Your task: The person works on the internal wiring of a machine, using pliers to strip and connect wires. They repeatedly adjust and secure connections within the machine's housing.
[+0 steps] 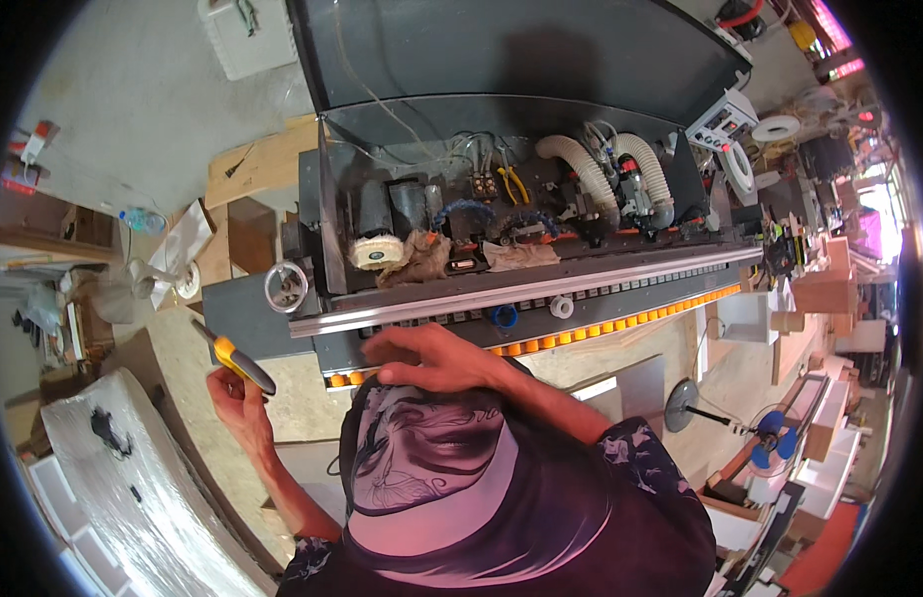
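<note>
My left hand [238, 400] grips a yellow-and-grey handled tool [244, 366] with a slim dark tip pointing up and left, beside the machine's left end. My right hand [423, 356] is at the front edge of the dark machine [513, 80], fingers slightly curled and apart, holding nothing visible; whether it touches the edge I cannot tell. Just above it run a metal rail [531, 275] and a row of orange rollers [571, 335], with a blue ring [504, 316] and a white ring [561, 306]. Inside the open housing lie yellow pliers [513, 184], cloths and ribbed hoses [581, 169].
A handwheel [285, 289] sits at the machine's left end, a control box [718, 121] at its upper right. Plywood sheets [257, 149] lie behind at left. A plastic-wrapped stack [148, 497] is at lower left, a fan [773, 441] and white panels [829, 418] at right.
</note>
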Available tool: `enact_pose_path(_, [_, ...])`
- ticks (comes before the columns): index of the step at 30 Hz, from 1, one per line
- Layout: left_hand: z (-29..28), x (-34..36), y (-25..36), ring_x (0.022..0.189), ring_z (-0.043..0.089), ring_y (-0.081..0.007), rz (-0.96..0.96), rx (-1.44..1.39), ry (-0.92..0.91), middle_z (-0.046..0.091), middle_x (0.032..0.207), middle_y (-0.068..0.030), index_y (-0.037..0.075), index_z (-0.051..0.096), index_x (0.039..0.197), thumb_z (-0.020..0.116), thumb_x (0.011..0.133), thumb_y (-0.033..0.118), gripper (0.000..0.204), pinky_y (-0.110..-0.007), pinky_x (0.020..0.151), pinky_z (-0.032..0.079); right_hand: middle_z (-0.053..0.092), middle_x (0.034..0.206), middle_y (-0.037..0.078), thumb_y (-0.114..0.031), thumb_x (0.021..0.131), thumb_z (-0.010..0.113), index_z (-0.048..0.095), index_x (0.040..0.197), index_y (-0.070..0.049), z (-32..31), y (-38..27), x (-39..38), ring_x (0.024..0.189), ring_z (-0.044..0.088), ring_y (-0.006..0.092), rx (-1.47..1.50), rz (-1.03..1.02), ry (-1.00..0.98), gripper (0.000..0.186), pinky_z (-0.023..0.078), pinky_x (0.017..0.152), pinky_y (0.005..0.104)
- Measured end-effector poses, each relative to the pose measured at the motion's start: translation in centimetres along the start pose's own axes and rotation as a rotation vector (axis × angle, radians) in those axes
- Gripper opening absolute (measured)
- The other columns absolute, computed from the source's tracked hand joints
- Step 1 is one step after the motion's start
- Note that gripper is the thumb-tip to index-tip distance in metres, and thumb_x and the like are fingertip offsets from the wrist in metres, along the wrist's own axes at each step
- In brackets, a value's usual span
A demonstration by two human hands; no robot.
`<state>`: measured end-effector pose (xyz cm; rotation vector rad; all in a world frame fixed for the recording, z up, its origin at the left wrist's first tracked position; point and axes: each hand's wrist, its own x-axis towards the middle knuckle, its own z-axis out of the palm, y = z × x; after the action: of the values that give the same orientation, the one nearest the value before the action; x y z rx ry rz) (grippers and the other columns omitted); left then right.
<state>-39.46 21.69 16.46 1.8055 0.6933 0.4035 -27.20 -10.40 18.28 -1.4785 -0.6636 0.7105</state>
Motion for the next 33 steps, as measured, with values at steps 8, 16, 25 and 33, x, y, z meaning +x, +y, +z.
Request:
enact_pose_path(8, [19.2, -0.4, 12.6, 0.085, 0.071, -0.0269, 0.507, 0.124, -0.382, 0.065, 0.099, -0.0132, 0.005, 0.063, 0.116, 0.077, 0.087, 0.012, 0.033, -0.036, 0.073, 0.057, 0.067, 0.116, 0.007, -0.036, 0.104, 0.064, 0.06, 0.129, 0.001, -6.0, -1.1, 1.8, 0.108, 0.064, 0.0144, 0.221, 0.174, 0.134, 0.044, 0.054, 0.093, 0.0353])
enact_pose_path(16, [31.1, 9.1, 10.7, 0.084, 0.073, -0.0289, 0.519, -0.093, -0.848, 0.071, 0.102, -0.0137, 0.006, 0.066, 0.119, 0.079, 0.086, 0.017, 0.037, -0.04, 0.072, 0.058, 0.07, 0.116, 0.017, -0.016, 0.101, 0.06, 0.057, 0.131, 0.007, -19.0, -2.0, 1.8, 0.11, 0.071, 0.0287, 0.189, 0.438, 0.523, 0.038, 0.061, 0.092, 0.0445])
enact_pose_path(25, [44.8, 16.4, -0.1, 0.097, 0.073, -0.0353, 0.299, 0.101, -0.964, 0.075, 0.109, -0.0175, 0.01, 0.075, 0.114, 0.07, 0.092, 0.013, 0.023, -0.046, 0.087, 0.056, 0.066, 0.118, 0.026, 0.006, 0.075, 0.053, 0.05, 0.106, -0.002, -28.5, -0.1, 5.9, 0.114, 0.069, 0.0414, 0.57, 0.685, 0.319, 0.033, 0.056, 0.102, 0.0576])
enact_pose_path(33, [45.6, 17.2, -1.2, 0.105, 0.071, -0.0351, 0.308, 0.125, -1.049, 0.074, 0.116, -0.0167, 0.014, 0.077, 0.119, 0.068, 0.092, 0.01, 0.028, -0.047, 0.091, 0.056, 0.068, 0.102, 0.014, -0.001, 0.078, 0.06, 0.063, 0.118, 0.003, -30.2, -1.4, 11.4, 0.099, 0.069, 0.0269, -0.211, 1.183, 0.067, 0.04, 0.06, 0.08, 0.0404])
